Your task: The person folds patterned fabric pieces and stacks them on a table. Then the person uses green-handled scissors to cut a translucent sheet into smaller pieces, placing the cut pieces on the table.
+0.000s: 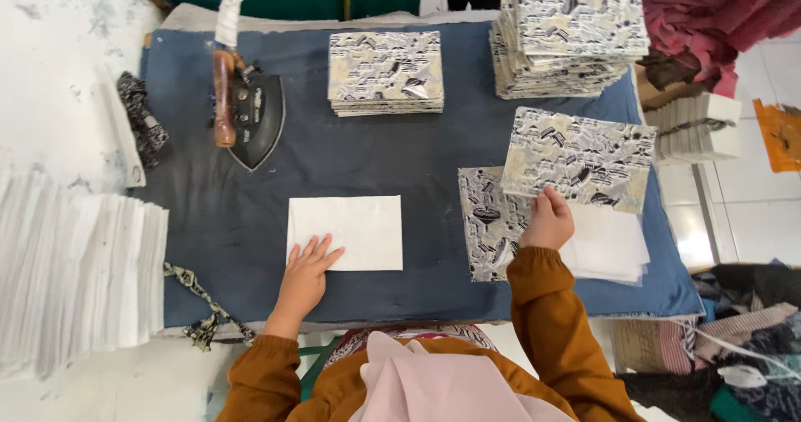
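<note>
The person's left hand [307, 270] lies flat, fingers spread, on the lower left corner of a plain white rectangular sheet [345, 232] laid on the dark blue padded table [359, 167]. The right hand [548, 220] pinches the lower edge of a black-and-cream patterned fabric piece [580, 158], lifted off a low pile of such pieces and white sheets. To my eye, the patterned piece is being brought to the white sheet; next it needs squaring edge to edge. The black flat iron [254, 121] rests apart.

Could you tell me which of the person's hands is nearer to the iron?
Left. The left hand rests on the white sheet just below the iron; the right hand is far to the iron's right, holding a patterned piece.
</note>
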